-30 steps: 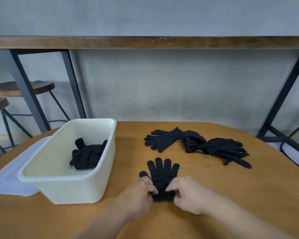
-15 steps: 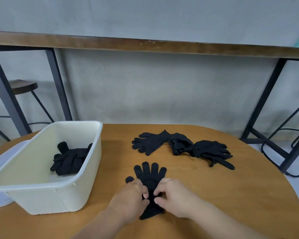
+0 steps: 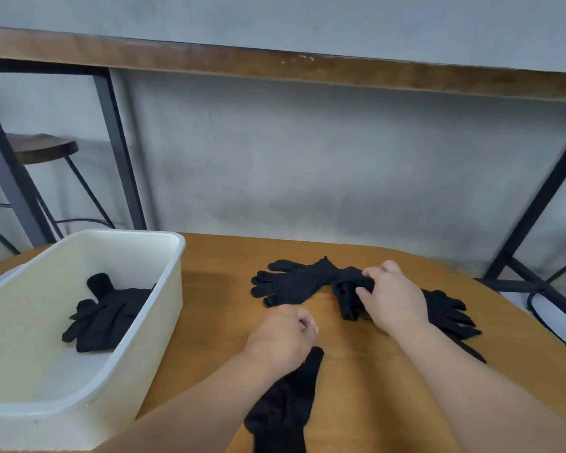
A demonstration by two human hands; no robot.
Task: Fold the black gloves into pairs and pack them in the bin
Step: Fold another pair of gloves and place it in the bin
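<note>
- My right hand (image 3: 391, 297) pinches a crumpled glove (image 3: 348, 289) in the loose pile (image 3: 294, 282) at the table's (image 3: 389, 371) far side; neighbours may drag along.
- My left hand (image 3: 280, 338) is curled, knuckles down, over a glove (image 3: 285, 403) near me (whether it grips, I can't tell); that one could slide off.
- One folded pair (image 3: 107, 313) lies in the bin (image 3: 157, 308).

Soft, even indoor light is cast from above; no glare is seen. Faint shadows are thrown on the wooden table (image 3: 356, 361) beside the bin (image 3: 164, 308). Slight motion blur is spread throughout, and straight lines are bowed by wide-angle distortion towards the edges.
</note>
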